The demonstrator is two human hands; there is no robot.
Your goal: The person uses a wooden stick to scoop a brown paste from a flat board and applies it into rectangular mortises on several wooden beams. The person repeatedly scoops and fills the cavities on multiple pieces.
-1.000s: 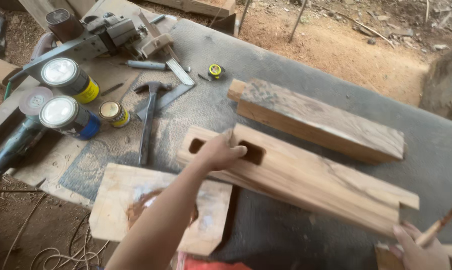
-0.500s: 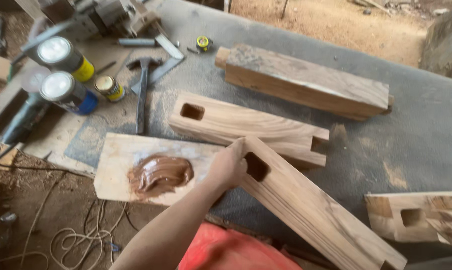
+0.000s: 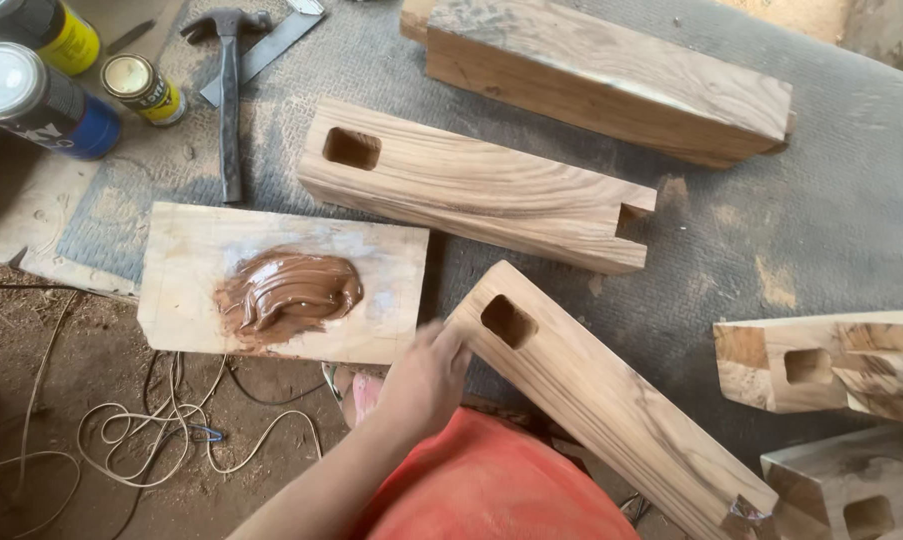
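Head view: a long pale-brown squared timber post with a rectangular mortise (image 3: 611, 400) lies on the grey workbench mat (image 3: 791, 210), its long axis running from beside the left hand (image 3: 426, 380) down to the lower right. That hand's fingers curl around the post's near end. The right hand is out of view. Just left lies a flat board smeared with glossy brown paste (image 3: 286, 290).

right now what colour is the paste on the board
Reddish brown paste, seen in the head view.
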